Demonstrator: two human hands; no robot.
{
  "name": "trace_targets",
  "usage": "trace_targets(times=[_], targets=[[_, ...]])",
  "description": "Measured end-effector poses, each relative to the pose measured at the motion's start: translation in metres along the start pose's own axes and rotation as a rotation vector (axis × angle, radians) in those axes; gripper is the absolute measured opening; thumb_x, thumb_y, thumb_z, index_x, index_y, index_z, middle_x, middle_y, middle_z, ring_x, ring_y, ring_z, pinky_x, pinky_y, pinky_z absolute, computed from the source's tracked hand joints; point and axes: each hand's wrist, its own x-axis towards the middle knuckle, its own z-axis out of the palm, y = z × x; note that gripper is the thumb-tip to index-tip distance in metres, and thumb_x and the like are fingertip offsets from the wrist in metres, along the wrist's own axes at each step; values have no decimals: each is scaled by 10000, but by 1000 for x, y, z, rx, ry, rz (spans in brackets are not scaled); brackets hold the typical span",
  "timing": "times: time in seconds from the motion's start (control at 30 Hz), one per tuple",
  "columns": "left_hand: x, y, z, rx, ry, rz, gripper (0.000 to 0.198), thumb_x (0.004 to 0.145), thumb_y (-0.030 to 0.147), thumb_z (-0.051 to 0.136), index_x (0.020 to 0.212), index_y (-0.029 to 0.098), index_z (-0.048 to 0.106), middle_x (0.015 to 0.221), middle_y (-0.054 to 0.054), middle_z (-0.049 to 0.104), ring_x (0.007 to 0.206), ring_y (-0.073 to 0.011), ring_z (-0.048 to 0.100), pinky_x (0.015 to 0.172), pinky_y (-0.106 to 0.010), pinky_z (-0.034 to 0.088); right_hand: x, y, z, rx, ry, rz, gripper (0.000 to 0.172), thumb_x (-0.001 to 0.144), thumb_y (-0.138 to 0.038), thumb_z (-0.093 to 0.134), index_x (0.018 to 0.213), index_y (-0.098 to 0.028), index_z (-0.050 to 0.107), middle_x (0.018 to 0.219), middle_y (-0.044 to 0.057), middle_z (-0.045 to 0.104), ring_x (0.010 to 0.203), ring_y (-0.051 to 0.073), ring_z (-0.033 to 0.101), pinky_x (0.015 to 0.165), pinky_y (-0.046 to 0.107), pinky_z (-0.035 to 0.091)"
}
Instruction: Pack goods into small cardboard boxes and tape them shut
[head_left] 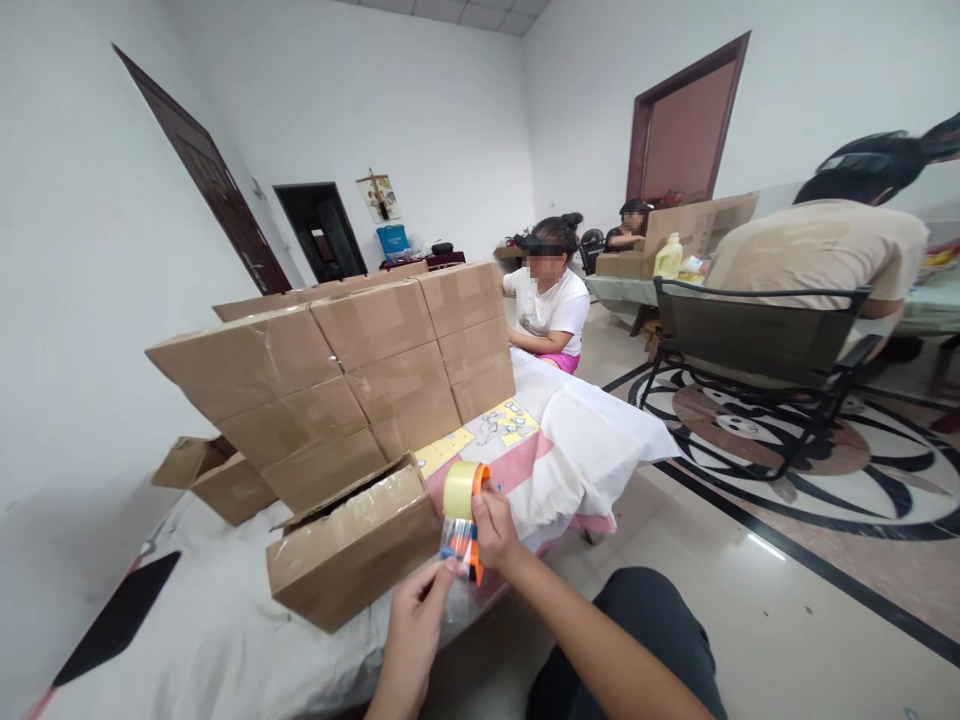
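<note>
My right hand is closed round an orange tape dispenser that carries a roll of yellowish clear tape. A short length of clear tape hangs down from the dispenser. My left hand pinches the loose end of that tape just below and left of the dispenser. Nearest to both hands, on the left, lies a cardboard box with a dark gap along its top edge. Behind it rises a stack of taped cardboard boxes.
The boxes stand on a table with a white cloth and yellow printed sheets. An open box and a dark flat panel lie left. A person sits across; another person sits in a chair at right.
</note>
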Motion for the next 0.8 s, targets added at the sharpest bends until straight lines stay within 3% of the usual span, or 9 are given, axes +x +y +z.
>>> trace_targets(times=[0.13,0.27,0.4,0.63,0.8], targets=[[2,-6,1,23,11,-49,549,670,700,705,681,156,777,685,-67,701,721,-232,606,691,-292,476,0,-2,2,61,78,194,479,1039,-456,300,632,-221,389,631,0,477,622,153,444,637,310,358],[5,-9,-1,34,-23,-128,613,616,750,701,625,137,720,503,8,476,536,-124,389,534,-249,321,-3,-5,3,50,112,187,483,1038,-473,291,637,-224,394,624,1,471,631,157,449,625,309,353],[8,-9,-5,47,-94,-171,650,578,796,683,512,161,562,492,45,327,515,-89,259,507,-251,190,-3,-6,2,-38,71,69,439,1046,-369,281,636,-229,352,582,-12,431,603,155,426,644,322,344],[11,-9,-18,101,-238,-203,645,606,807,645,515,212,413,500,61,283,505,-85,235,506,-263,155,2,-8,-6,-297,-19,-389,303,991,-210,304,731,-215,459,664,29,550,658,182,500,757,374,381],[11,-3,-22,92,-264,-213,630,601,786,664,521,206,432,500,68,279,503,-78,226,509,-260,155,2,-8,-10,-320,-53,-454,265,978,-208,316,788,-209,500,675,37,580,666,195,529,765,386,390]])
